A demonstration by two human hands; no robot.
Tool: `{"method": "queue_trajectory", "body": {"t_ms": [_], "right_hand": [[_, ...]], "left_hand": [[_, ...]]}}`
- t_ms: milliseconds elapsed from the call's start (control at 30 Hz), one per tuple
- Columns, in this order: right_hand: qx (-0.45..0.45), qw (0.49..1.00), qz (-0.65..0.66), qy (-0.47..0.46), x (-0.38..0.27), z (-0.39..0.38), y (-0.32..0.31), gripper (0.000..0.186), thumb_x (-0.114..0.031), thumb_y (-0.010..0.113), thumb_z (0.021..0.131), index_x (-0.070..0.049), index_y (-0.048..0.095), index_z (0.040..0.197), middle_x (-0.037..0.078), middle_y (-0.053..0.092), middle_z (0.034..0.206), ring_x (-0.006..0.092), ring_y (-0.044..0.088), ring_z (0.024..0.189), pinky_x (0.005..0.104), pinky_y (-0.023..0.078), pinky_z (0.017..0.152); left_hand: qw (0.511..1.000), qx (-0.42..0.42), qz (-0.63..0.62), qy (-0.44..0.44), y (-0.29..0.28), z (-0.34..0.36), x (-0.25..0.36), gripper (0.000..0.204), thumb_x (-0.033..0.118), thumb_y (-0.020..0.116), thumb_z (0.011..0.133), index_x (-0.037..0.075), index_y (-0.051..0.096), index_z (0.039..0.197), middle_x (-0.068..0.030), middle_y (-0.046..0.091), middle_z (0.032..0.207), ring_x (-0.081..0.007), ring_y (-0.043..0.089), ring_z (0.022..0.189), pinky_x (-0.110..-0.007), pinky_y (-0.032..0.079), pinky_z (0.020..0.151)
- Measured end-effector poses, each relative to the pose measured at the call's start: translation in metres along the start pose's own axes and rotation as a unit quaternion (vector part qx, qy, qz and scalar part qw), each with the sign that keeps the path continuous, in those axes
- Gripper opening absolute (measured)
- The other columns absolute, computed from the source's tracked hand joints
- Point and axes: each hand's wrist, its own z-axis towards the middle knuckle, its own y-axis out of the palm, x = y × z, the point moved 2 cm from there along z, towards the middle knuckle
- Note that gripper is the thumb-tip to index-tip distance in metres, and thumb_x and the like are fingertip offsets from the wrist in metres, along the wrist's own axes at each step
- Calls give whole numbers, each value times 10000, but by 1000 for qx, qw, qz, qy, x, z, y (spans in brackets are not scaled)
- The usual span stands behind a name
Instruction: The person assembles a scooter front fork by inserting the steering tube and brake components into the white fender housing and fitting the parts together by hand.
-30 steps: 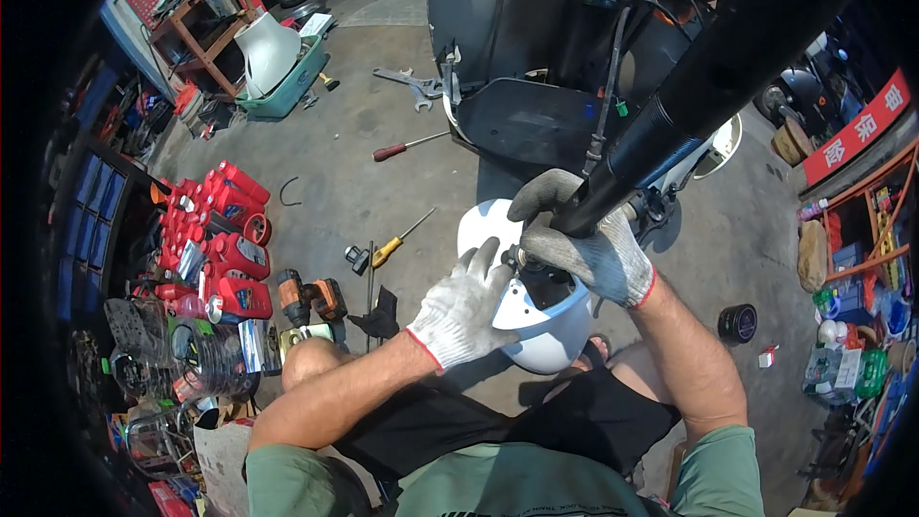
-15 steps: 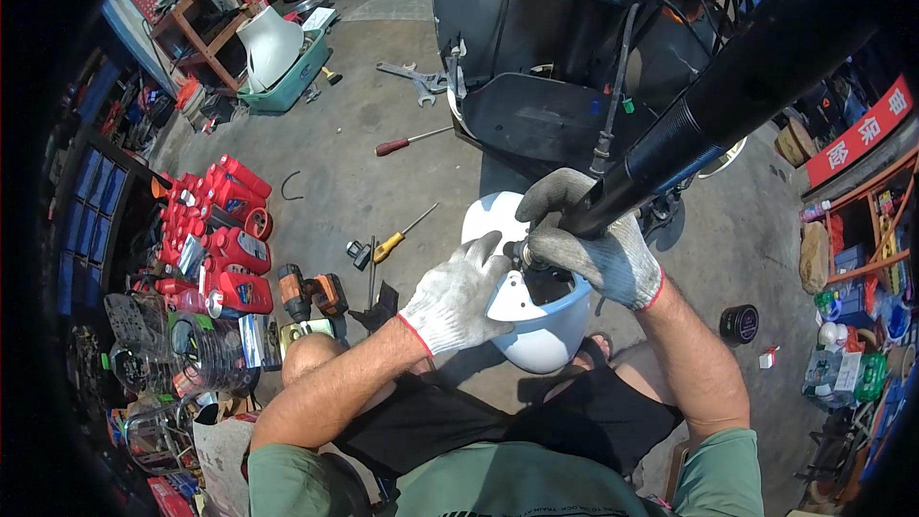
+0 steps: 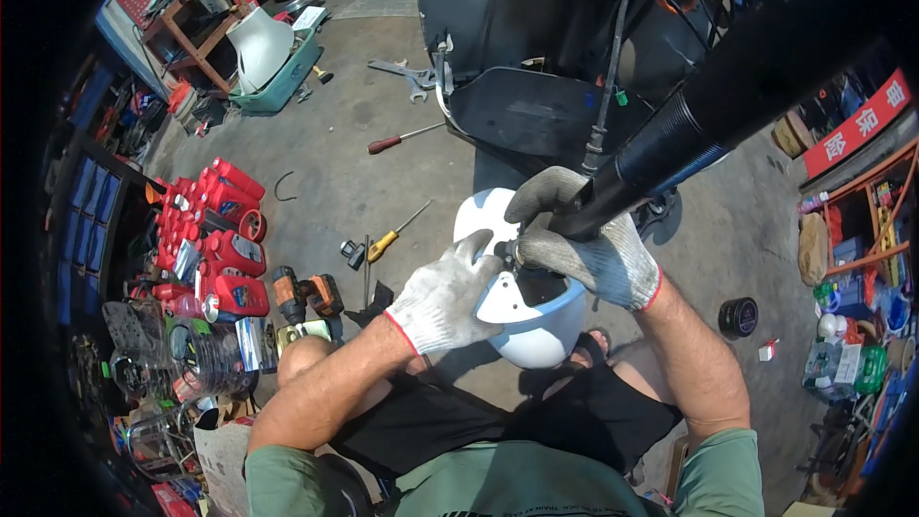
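Note:
My gloved right hand (image 3: 593, 258) is wrapped round the lower end of a long black tube (image 3: 670, 134), which slants up to the upper right. Below it lies a white curved plastic part (image 3: 531, 335) with a dark opening and small holes, between my knees. My gloved left hand (image 3: 445, 292) grips that part's left side, thumb and fingers near a small metal fitting (image 3: 509, 254) at the tube's end; its exact hold on the fitting is unclear.
A dark scooter body (image 3: 526, 120) stands ahead. Wrenches (image 3: 418, 86), a red screwdriver (image 3: 385, 144), a yellow screwdriver (image 3: 383, 245) and a cordless drill (image 3: 321, 295) lie on the concrete. Red jugs (image 3: 230, 258) line the left; an orange shelf (image 3: 866, 258) stands right, near a black tin (image 3: 737, 316).
My left hand and the white part have shifted slightly left relative to my body. The right hand keeps its grip on the tube; surroundings shift slightly with head movement.

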Motion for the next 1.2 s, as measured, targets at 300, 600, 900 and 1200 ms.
{"method": "queue_trajectory", "body": {"t_ms": [300, 600, 900, 1200], "right_hand": [[-10, 999, -14, -49, 0, 1, -3, 241, -101, 773, 887, -64, 677, 1106, 46, 693, 1024, 121, 697, 921, 299, 594, 826], [-68, 994, 82, -22, -6, 0, -17, 331, -139, 855, 837, -58, 713, 1125, 82, 742, 1035, 163, 717, 968, 328, 588, 887], [-95, 993, 69, -26, -6, -1, -20, 341, -198, 813, 903, -33, 690, 1174, 94, 729, 1058, 184, 703, 986, 362, 566, 920], [-85, 996, 29, -9, 1, -2, -20, 351, -242, 819, 898, -41, 706, 1162, 92, 729, 1013, 180, 693, 940, 359, 562, 891]], "left_hand": [[1000, 4, 10, 11, -1, 3, -6, 761, 340, 858, 695, -2, 575, 1314, -277, 393, 1532, -421, 565, 1299, -448, 564, 1000], [1000, -15, -4, 0, -7, 4, -4, 747, 319, 851, 701, -5, 575, 1314, -271, 384, 1541, -424, 545, 1322, -444, 556, 1014], [1000, -25, 4, -15, -2, 2, 3, 775, 329, 851, 707, -33, 555, 1325, -290, 344, 1562, -440, 529, 1335, -449, 546, 1026], [1000, -5, -16, -17, -3, 7, 2, 769, 360, 853, 688, -49, 588, 1283, -319, 406, 1517, -461, 539, 1317, -451, 539, 1026]]}}
